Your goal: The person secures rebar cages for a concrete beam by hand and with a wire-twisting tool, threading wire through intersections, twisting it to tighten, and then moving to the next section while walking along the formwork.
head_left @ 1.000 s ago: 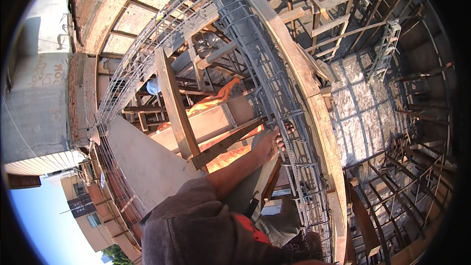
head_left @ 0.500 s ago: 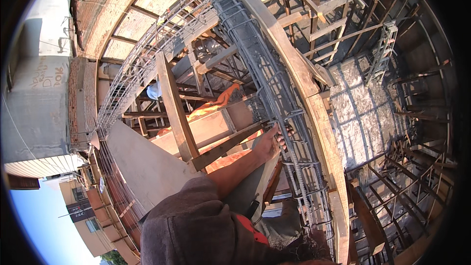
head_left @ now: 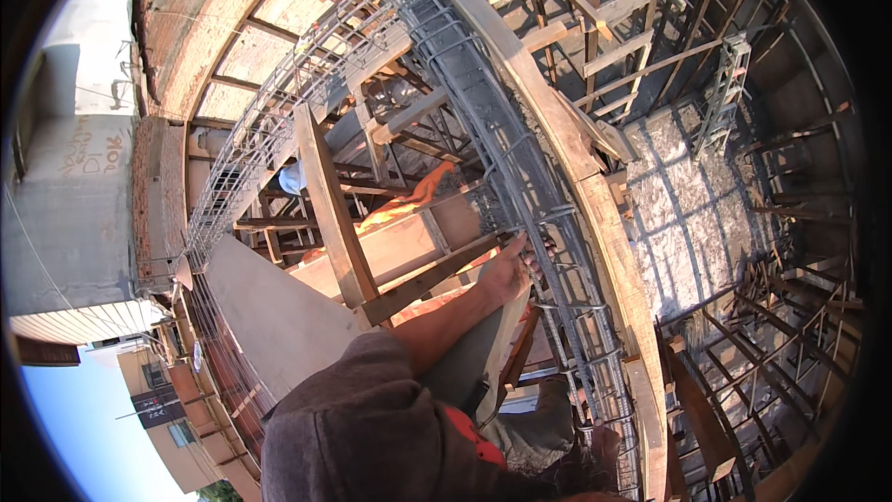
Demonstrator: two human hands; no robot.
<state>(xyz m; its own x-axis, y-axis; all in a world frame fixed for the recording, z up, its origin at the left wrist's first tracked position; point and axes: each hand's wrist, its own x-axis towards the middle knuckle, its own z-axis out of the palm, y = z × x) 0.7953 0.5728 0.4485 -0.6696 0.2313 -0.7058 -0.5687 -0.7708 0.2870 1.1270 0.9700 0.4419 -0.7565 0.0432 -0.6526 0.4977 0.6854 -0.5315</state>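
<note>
My left hand (head_left: pixel 503 277) reaches in from the lower left, out of a dark sleeve (head_left: pixel 362 414). It is closed at the near side of a long steel rebar cage (head_left: pixel 546 214). The thumb points up along a bar, and the fingers curl in among the bars, partly hidden by them. The cage is made of long rods with bent stirrups round them and runs along a wooden formwork board (head_left: pixel 609 242). My right hand does not show.
A wooden beam (head_left: pixel 334 204) and a shorter timber (head_left: pixel 432 279) stand left of my hand. Beside them lies a pale panel (head_left: pixel 265 307). A second rebar cage (head_left: pixel 251 144) runs at the far left. On the right, below the board, are a ladder (head_left: pixel 729 93) and several wooden props.
The view has shifted slightly. My left hand stays at the same spot on the rebar cage, with its fingers still curled in among the bars.
</note>
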